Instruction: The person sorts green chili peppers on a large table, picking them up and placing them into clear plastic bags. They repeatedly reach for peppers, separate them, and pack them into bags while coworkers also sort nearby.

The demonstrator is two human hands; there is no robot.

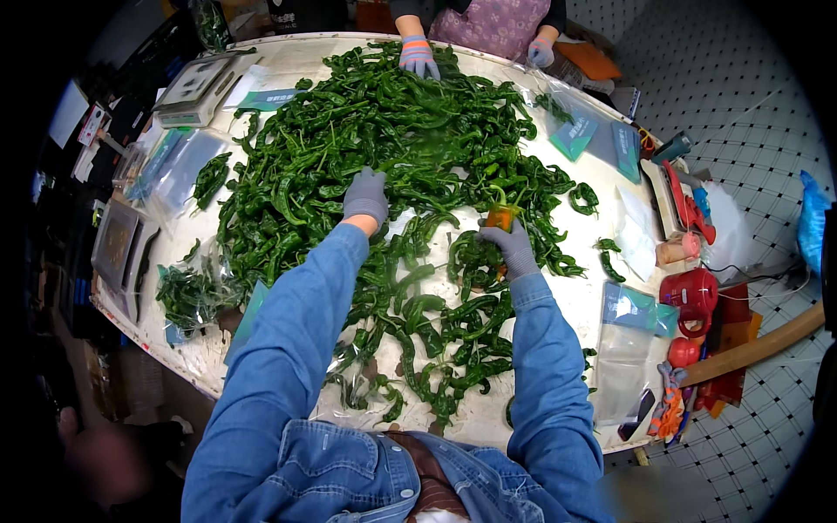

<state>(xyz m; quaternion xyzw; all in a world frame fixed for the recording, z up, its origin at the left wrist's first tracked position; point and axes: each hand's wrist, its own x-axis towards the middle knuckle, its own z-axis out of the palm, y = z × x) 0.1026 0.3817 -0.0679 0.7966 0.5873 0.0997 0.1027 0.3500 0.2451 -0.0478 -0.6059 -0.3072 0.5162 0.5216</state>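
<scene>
A large heap of long green peppers (392, 118) covers the middle of the white table (562, 229). My left hand (366, 196), in a grey knit glove, rests on the heap with its fingertips among the peppers; whether it grips any is hidden. To the right, my gloved right hand (513, 248) holds an orange thing (500, 217), too unclear to name, with pale green stems at its top. A small cluster of green peppers (474, 258) lies against that hand's fingers. Loose peppers (425, 314) are scattered between my forearms.
Across the table, a co-worker's gloved hand (418, 57) touches the heap. Clear printed bags (628, 340) lie at the right, near a red jug (688, 297). Scales (196, 91) stand on the left beside more bags (189, 163). A filled plastic bag (196, 294) sits left of my arm.
</scene>
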